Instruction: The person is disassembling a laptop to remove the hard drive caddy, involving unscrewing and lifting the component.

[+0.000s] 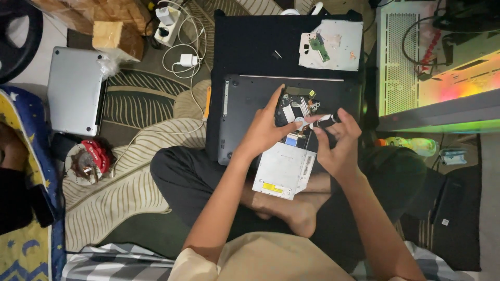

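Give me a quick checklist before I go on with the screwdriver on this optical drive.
1. Left hand steadying the optical drive: ok, fingers rest on it.
2. Right hand gripping the screwdriver: ok.
3. Tip seated in a screw: cannot tell, hidden by fingers.
4. Drive supported: ok, partly on the dark laptop, partly over the lap.
5. Removed cover plate out of the way: ok, lies beyond the laptop.

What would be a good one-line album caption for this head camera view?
Seated cross-legged, left hand steadies an opened optical drive on a dark laptop while right hand works a screwdriver.
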